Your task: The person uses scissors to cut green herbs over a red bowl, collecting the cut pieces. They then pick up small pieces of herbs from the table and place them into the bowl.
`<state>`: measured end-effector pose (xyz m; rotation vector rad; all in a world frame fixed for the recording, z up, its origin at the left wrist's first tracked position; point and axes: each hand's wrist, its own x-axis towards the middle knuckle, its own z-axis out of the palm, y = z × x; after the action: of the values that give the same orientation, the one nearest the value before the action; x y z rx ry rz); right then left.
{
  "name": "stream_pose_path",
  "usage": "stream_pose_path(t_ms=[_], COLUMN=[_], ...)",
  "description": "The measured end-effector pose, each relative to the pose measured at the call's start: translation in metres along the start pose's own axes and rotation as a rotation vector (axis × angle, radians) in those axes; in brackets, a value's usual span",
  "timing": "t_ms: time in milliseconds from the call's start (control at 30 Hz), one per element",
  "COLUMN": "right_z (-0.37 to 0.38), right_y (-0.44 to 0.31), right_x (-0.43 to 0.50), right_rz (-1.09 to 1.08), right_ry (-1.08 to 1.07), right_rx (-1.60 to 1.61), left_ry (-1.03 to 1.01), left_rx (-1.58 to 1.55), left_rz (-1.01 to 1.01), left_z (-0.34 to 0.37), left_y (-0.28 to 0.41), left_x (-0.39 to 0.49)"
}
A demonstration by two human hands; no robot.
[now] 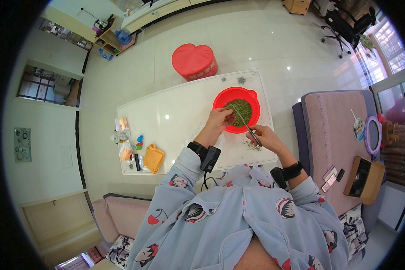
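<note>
A red plastic basin (pixel 255 116) sits on the white table (pixel 175 125), partly filled with small green berries or peppercorns (pixel 245 107). My right hand (pixel 266 136) grips a long slim metal tool (pixel 243 122), whose kind I cannot settle; its thin end reaches over the green heap. Over the basin's left side, my left hand (pixel 221 118) has its fingertips drawn together close to the tool's thin end. Whether something small is between those fingers is too fine to see. Greenish scraps (pixel 252 146) lie scattered on the tabletop below my right hand.
A yellow cloth (pixel 154 159), tissue packs (pixel 123 123) and small items crowd the table's left end. Beyond the far edge stands a red stool (pixel 193 60). To the right, a pink-covered sofa (pixel 334 126) carries an open cardboard box (pixel 371 182) and phones (pixel 329 182).
</note>
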<state>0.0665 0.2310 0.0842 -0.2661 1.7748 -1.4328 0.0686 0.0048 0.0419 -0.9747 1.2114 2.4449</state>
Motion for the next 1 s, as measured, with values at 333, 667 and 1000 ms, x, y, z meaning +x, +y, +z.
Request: stream_pose_path(t_ms=[333, 667, 1000], right_z=[-0.008, -0.010, -0.015], right_y=[0.000, -0.003, 0.000], right_x=[0.018, 0.036, 0.048], right_rz=[-0.006, 0.048, 0.012], right_ry=[-0.004, -0.044, -0.017], right_rx=[-0.062, -0.028, -0.035], left_ry=[0.031, 0.065, 0.074], left_rx=[-0.018, -0.138, -0.136], left_rz=[0.000, -0.005, -0.035], left_z=[-0.007, -0.006, -0.011], left_y=[-0.001, 0.005, 0.004], left_x=[0.014, 0.025, 0.034])
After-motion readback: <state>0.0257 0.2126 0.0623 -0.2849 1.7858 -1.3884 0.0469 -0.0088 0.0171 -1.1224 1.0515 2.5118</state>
